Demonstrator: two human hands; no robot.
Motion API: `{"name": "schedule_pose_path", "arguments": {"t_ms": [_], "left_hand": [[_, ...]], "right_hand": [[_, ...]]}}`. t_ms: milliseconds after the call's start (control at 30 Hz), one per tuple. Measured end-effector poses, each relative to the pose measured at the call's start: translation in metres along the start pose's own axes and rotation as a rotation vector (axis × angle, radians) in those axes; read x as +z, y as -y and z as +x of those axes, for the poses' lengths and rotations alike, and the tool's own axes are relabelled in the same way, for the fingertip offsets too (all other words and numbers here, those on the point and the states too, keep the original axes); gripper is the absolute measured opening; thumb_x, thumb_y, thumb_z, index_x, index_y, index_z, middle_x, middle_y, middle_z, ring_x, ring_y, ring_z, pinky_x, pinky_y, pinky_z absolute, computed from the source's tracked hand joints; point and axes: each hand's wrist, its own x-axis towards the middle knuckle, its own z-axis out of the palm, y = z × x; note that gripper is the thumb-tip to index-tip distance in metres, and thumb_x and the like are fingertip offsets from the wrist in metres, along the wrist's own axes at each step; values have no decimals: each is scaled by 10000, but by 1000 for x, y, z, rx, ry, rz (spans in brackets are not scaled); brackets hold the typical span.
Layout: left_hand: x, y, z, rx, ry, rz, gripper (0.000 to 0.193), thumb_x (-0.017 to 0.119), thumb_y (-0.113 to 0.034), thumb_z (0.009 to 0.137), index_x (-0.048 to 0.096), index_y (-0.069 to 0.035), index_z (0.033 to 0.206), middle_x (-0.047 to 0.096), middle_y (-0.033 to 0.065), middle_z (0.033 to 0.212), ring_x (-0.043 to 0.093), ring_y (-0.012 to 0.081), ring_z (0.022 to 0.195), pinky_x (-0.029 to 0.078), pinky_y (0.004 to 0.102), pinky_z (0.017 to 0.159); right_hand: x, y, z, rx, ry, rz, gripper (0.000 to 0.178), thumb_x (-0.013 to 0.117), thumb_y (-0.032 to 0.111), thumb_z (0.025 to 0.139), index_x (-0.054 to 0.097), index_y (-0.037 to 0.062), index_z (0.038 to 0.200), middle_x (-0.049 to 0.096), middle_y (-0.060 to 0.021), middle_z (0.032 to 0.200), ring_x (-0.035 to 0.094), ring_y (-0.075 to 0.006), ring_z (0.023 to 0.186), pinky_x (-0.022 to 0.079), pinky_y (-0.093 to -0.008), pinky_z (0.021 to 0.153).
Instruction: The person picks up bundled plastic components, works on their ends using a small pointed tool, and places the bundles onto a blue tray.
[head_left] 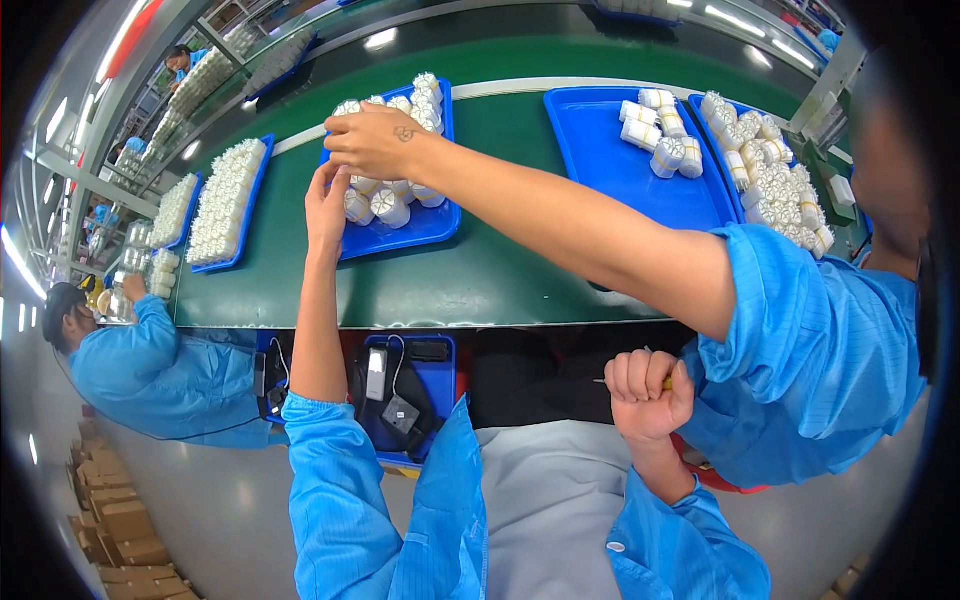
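My left hand [326,212] reaches to the left edge of a blue tray [400,238] holding several white cylindrical parts [390,208] with spoked ends. Its fingers are drawn together right beside a co-worker's hand [375,142]; whatever is between them is hidden. That co-worker's bare arm crosses the tray from the right, over the parts. Near my lap, my right hand [650,395] is closed in a fist around a thin tool [668,383]. A narrow tip pokes out at the fist's left and a bit of yellow shows by the thumb; its exact kind is unclear.
On the green bench [500,270], another blue tray [640,205] holds several white parts, and a fuller tray [770,180] stands farther right. Packed trays [230,205] line the left. Below the edge sits a blue bin [437,375] with cabled devices. Another worker [150,350] sits left.
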Motion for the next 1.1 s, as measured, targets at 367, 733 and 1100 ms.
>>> {"name": "schedule_pose_path", "arguments": {"t_ms": [367,733,1100], "left_hand": [[1,-12,-1,-167,-80,-337,448,537,-289,996,509,13,1326,554,155,1286,543,232,1165,422,339,1010],[22,-27,-51,331,39,471,662,698,-258,823,449,-62,1404,427,172,1399,434,310,1297,325,425,1106],[45,-68,8,424,-122,840,400,711,-285,811,671,-62,1140,601,127,1200,515,346,1174,389,431,1039]], "right_hand": [[7,1,-7,37,-305,-12,459,429,443,952,312,174,598,295,41,533,288,-127,468,243,-276,483],[-5,1,-3,17,-74,21,483,410,394,988,325,135,590,326,6,541,300,-131,494,257,-282,494],[-23,16,1,-23,-32,35,486,445,339,994,333,111,579,353,-6,545,283,-130,498,237,-300,485]]}}
